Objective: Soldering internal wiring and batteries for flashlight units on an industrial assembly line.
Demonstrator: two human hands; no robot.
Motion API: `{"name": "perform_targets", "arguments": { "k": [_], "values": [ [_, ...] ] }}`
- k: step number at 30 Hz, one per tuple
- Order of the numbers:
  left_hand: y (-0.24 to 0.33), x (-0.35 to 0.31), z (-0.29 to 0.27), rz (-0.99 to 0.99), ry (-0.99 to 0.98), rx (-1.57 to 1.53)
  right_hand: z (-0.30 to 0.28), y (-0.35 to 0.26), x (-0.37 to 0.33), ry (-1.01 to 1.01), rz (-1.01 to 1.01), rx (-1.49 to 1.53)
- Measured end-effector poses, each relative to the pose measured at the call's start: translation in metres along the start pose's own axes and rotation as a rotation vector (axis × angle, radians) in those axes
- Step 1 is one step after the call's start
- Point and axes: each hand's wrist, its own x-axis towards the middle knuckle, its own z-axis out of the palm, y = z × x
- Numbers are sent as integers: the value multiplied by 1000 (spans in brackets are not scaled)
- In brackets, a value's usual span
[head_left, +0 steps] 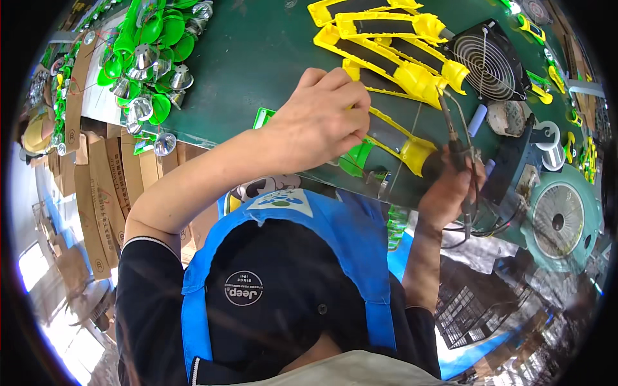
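Observation:
My left hand (315,122) is closed in a pinch above the near edge of the bench; whatever its fingertips hold is hidden behind them. Just under it lie green plastic parts, one a green cup-shaped piece (356,158) with a small shiny reflector by it. A yellow half-shell (418,153) stretches from behind the left hand toward the right one. In my right hand (454,190) is a soldering iron (458,153), held by its dark handle, its thin metal end pointing up toward several more yellow half-shells (415,80). I cannot tell whether the iron touches them.
Green parts with silver reflectors (145,58) are heaped at the far left of the green bench (257,38). On the right stand a black fan with a wire guard (486,61), a solder spool (549,145) and a round green fan (559,219). Cardboard boxes (106,193) stand below left.

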Motion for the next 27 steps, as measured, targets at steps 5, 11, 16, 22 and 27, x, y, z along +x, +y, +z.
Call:
{"name": "perform_targets", "arguments": {
  "k": [5,11,16,22,27],
  "values": [
    [24,-2,20,97,64,43,30,2,-3,-50,97,15],
    [30,10,27,-44,67,125,34,-8,-10,-128,203,136],
    [30,17,33,-130,-62,240,-9,-9,6,-94,262,328],
    [35,31,31,-154,-203,332,-48,-27,44,-397,547,-13],
    [34,31,35,-190,-151,334,-41,-28,58,-433,599,-49]
  ]
}}
